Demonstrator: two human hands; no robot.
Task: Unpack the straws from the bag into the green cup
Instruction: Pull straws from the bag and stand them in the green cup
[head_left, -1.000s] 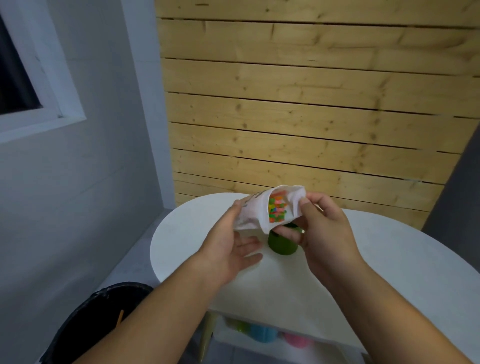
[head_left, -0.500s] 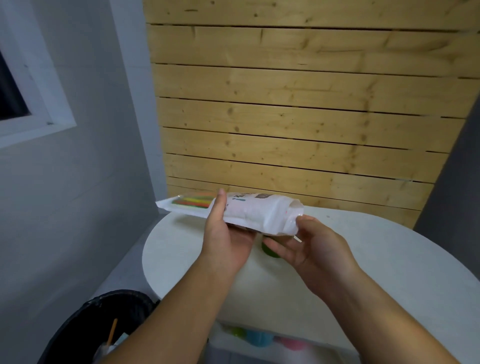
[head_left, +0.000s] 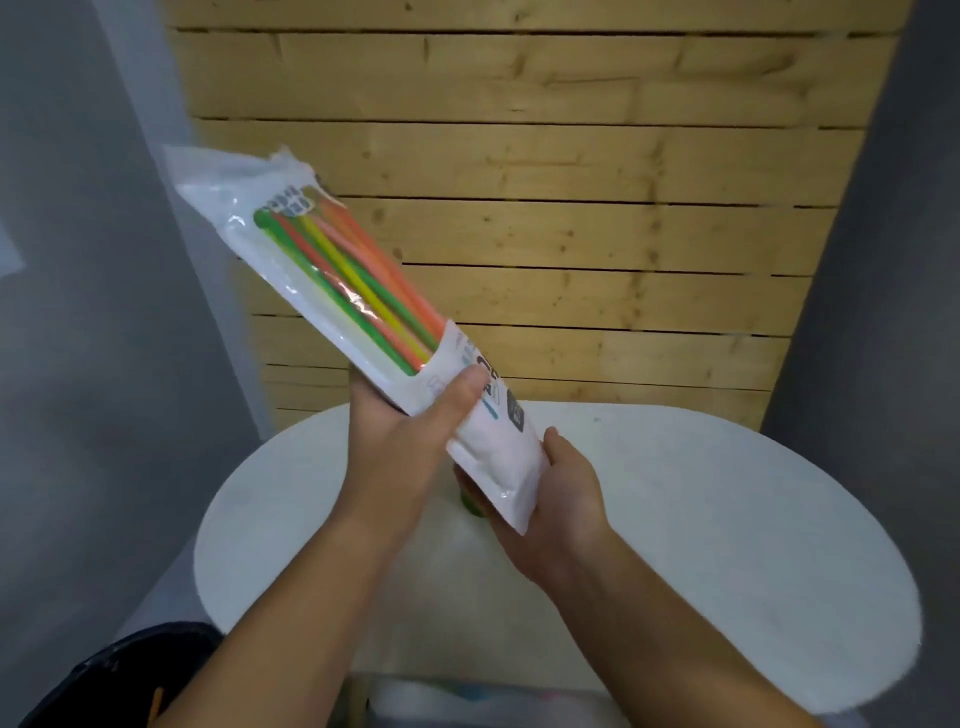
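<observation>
Tipping the bag (head_left: 493, 447) low-end-down over the green cup (head_left: 471, 505) looks like the step in hand.

Right grip (head_left: 563, 488), nearest: cupped round the bag's low end, thumb on its edge, fingers curled underneath. Cannot tell whether that end is open. Best use: steer the low end over the cup rim and loosen only once it is centred, otherwise the straws spill onto the surface (head_left: 701, 519).

The cup sits on the surface directly under the low end, almost fully hidden, with only a green sliver showing. Check the rim position before releasing.

Left grip (head_left: 410, 441): clamped on the bag mid-length, thumb across the printed front, fingers behind. Use it to set the tilt. Steeper should make the straws (head_left: 363, 291) slide as one bundle. They are all inside the bag, bunched in the raised upper part behind the clear window, none in the cup.

Risk, as I judge it: long straws and a short cup could tip it over, so feed slowly.

Counts, near to far:
- bin (head_left: 135, 665): 1, beside the surface
- surface: 1
- grips: 2, both on the bag
- green cup: 1
- bag: 1
- straws: green, yellow, red and orange bands visible; exact number not readable
- plank wall (head_left: 571, 234): 1
</observation>
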